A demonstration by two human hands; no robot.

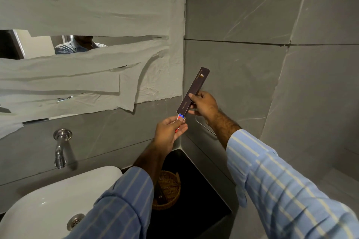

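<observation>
A long, narrow dark brown box (195,87) with small gold lettering is held up in front of the grey wall corner, tilted with its top end to the upper right. My right hand (204,105) grips its lower half. At the box's open bottom end, a small red, white and blue item (179,120) sticks out. My left hand (170,134) pinches that item between thumb and fingers. Most of the item is hidden by my fingers and the box.
A white washbasin (48,200) with a metal drain sits at lower left under a chrome wall tap (61,147). A round wicker basket (168,190) stands on the dark counter (194,209) below my hands. The mirror (77,44) is mostly covered with paper. A clear wall holder (206,126) is behind my right wrist.
</observation>
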